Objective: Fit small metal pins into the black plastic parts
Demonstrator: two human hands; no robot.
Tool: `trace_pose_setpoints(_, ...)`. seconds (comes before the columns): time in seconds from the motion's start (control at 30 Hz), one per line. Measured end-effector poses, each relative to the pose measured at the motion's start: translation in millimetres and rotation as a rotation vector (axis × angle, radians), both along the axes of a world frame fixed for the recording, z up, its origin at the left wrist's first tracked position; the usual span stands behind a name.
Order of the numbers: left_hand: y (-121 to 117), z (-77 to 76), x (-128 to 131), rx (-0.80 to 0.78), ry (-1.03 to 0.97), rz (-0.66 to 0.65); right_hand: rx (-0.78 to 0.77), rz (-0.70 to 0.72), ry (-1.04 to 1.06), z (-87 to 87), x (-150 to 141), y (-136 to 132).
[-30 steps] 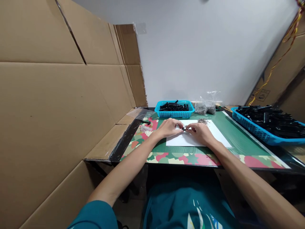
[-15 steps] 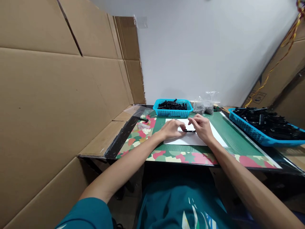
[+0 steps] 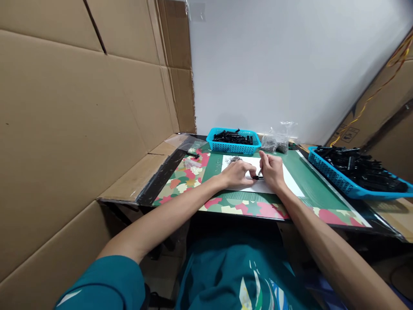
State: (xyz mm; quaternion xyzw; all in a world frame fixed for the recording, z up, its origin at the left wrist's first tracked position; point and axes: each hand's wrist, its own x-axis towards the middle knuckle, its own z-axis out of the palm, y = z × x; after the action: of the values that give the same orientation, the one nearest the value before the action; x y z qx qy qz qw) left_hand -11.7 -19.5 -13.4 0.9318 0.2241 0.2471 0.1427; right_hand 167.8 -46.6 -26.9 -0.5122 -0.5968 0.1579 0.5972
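My left hand (image 3: 239, 174) pinches a small black plastic part (image 3: 257, 178) between thumb and fingertips, low over a white sheet of paper (image 3: 293, 185). My right hand (image 3: 271, 170) is closed in a fist right beside it, thumb on top. From that fist a thin metal shaft (image 3: 260, 171), like a screwdriver's, slants down to the black part; its handle is hidden inside the fingers. Behind my left hand, a heap of tiny metal pieces (image 3: 234, 159), perhaps screws, lies on the paper.
A blue basket (image 3: 234, 148) of black parts stands at the back, and a larger blue basket (image 3: 351, 187) of them on the right. Plastic bags (image 3: 274, 144) of small pieces lean near the wall. Cardboard (image 3: 80, 112) walls the left side. One black part (image 3: 193, 155) lies on the left.
My right hand has closed into a fist, and a metal shaft now shows below it at the black part. My left hand keeps its pinch. The camera view has shifted slightly.
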Motion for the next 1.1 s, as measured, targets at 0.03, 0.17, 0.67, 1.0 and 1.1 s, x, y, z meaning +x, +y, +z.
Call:
trace_pose_setpoints(0.03,-0.4,-0.1,0.3,0.002,-0.006,-0.003,-0.004,-0.008,-0.017,-0.9,0.5,0.6)
trace_pose_setpoints(0.17,-1.2,-0.5,1.2,0.003,-0.021,0.002,-0.004,-0.025,-0.075,-3.1,2.5,1.5)
trace_pose_setpoints(0.67,2.5,-4.5,4.6,-0.095,-0.130,-0.054,0.087,-0.132,-0.353,-3.7,0.4,1.3)
trace_pose_setpoints(1.0,4.3,-4.0,5.7,-0.209,-0.181,-0.049,0.127,-0.170,-0.487,-9.2,0.4,5.6)
trace_pose_setpoints(1.1,4.4,-4.6,5.8,-0.217,-0.176,-0.041,0.104,-0.156,-0.422,-7.4,-1.4,3.2)
